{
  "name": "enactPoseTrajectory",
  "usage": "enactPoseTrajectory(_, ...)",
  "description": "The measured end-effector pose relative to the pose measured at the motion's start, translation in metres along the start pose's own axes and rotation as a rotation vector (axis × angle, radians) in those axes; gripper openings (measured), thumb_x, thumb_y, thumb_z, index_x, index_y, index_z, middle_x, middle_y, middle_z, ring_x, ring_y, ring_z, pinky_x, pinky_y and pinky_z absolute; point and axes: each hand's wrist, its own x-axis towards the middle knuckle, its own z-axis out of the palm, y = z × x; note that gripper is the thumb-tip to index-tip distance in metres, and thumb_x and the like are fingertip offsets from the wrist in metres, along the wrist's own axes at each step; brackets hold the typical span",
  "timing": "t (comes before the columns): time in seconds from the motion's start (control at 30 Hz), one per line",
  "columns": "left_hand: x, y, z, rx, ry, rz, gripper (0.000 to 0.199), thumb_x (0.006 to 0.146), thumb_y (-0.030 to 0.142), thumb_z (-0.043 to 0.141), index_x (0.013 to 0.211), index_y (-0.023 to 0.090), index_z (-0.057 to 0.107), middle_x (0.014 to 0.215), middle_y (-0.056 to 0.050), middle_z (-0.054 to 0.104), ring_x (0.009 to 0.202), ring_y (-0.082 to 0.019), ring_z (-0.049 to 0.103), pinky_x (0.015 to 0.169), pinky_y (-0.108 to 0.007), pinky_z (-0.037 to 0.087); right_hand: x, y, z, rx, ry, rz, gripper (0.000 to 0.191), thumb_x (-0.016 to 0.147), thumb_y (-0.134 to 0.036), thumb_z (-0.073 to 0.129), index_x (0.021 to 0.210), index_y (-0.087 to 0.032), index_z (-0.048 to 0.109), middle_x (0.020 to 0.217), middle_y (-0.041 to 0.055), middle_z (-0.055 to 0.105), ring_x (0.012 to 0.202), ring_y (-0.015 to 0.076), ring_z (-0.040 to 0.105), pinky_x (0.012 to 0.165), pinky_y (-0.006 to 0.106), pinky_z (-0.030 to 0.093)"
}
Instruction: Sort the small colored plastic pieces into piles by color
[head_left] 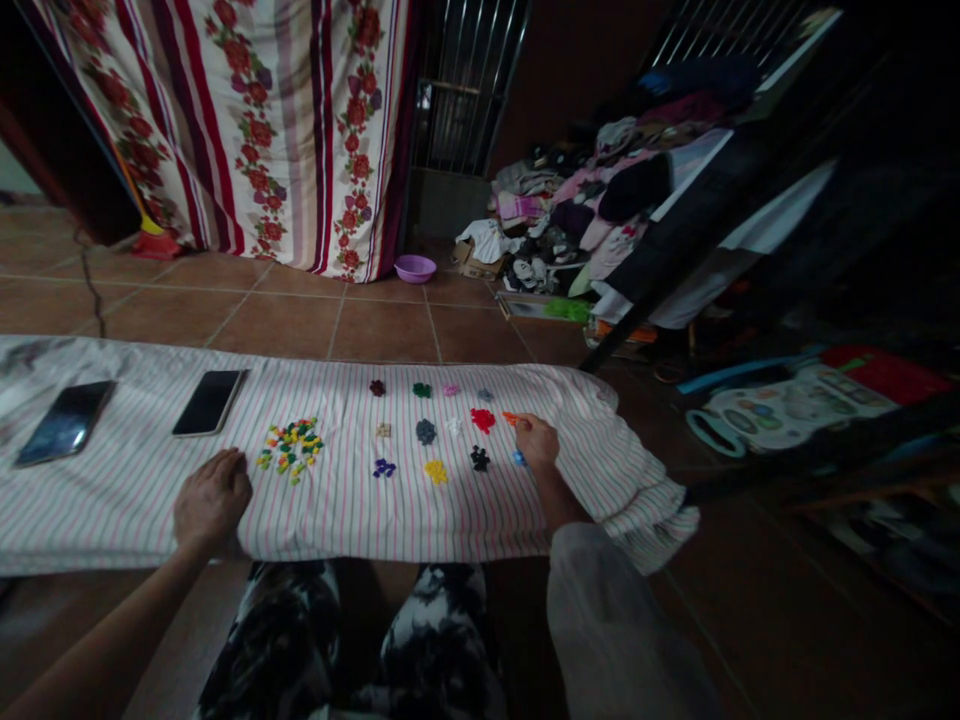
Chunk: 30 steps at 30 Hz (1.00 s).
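Observation:
My right hand (538, 440) reaches to the right part of the striped cloth, its fingers pinched together at the small orange pieces (509, 418). Just below that hand lie blue pieces (519, 457), partly covered by it. Close by on the left are a red pile (482, 420), a black pile (480, 459) and a white pile (454, 426). My left hand (214, 497) rests palm down on the cloth, holding nothing I can see. Beside it spreads a mixed heap of yellow, green and orange pieces (291, 447).
More single-colour piles, such as yellow (436, 471) and dark green (421, 390), lie mid-cloth. Two phones (210, 403) lie at the left on the striped cloth (337, 520). Beyond are a floral curtain (300, 130), a purple basin (415, 268) and heaped clothes (570, 210).

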Motion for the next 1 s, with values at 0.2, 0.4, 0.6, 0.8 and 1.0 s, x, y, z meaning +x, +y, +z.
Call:
enactPoseTrajectory(0.2, 0.0, -0.006, 0.005, 0.008, 0.006, 0.033, 0.039, 0.088, 0.031, 0.036, 0.109, 0.014, 0.064, 0.122, -0.015, 0.067, 0.115, -0.028, 0.061, 0.102, -0.044, 0.047, 0.005, 0.002, 0.003, -0.03, -0.017, -0.033, 0.034, 0.083, -0.021, 0.047, 0.099, -0.019, 0.077, 0.092, 0.0105, 0.075, 0.079, 0.0217, 0.063, 0.073, 0.03, 0.044)
enactPoseTrajectory(0.4, 0.001, -0.004, 0.004, 0.011, -0.011, 0.01, 0.039, 0.088, 0.032, 0.038, 0.107, 0.012, 0.066, 0.122, -0.015, 0.067, 0.116, -0.028, 0.061, 0.104, -0.043, 0.046, 0.007, 0.011, 0.008, 0.016, 0.018, -0.048, 0.035, 0.083, -0.023, 0.044, 0.095, -0.018, 0.077, 0.089, 0.0102, 0.075, 0.077, 0.0224, 0.063, 0.074, 0.031, 0.045)
enactPoseTrajectory(0.6, 0.001, -0.003, 0.004, -0.008, 0.016, 0.009, 0.035, 0.087, 0.031, 0.039, 0.104, 0.015, 0.065, 0.118, -0.014, 0.069, 0.114, -0.028, 0.061, 0.102, -0.046, 0.048, 0.011, 0.012, 0.011, 0.069, 0.045, -0.209, 0.03, 0.085, -0.024, 0.048, 0.094, -0.018, 0.075, 0.097, 0.0106, 0.074, 0.09, 0.0231, 0.063, 0.086, 0.034, 0.044)
enactPoseTrajectory(0.8, 0.003, -0.005, 0.006, -0.029, 0.003, 0.015, 0.034, 0.086, 0.033, 0.039, 0.103, 0.017, 0.063, 0.117, -0.014, 0.068, 0.114, -0.028, 0.062, 0.104, -0.045, 0.047, 0.019, 0.002, 0.022, 0.088, -0.041, -0.351, 0.023, 0.08, -0.021, 0.055, 0.091, -0.02, 0.075, 0.104, 0.0086, 0.073, 0.101, 0.0222, 0.061, 0.096, 0.037, 0.038)
enactPoseTrajectory(1.0, 0.003, -0.001, 0.002, -0.017, -0.012, -0.006, 0.037, 0.088, 0.037, 0.035, 0.101, 0.017, 0.063, 0.118, -0.013, 0.068, 0.112, -0.028, 0.062, 0.104, -0.045, 0.047, 0.021, 0.0, 0.031, 0.037, -0.051, -0.303, 0.022, 0.081, -0.02, 0.054, 0.084, -0.02, 0.075, 0.097, 0.0071, 0.074, 0.099, 0.022, 0.058, 0.091, 0.034, 0.037)
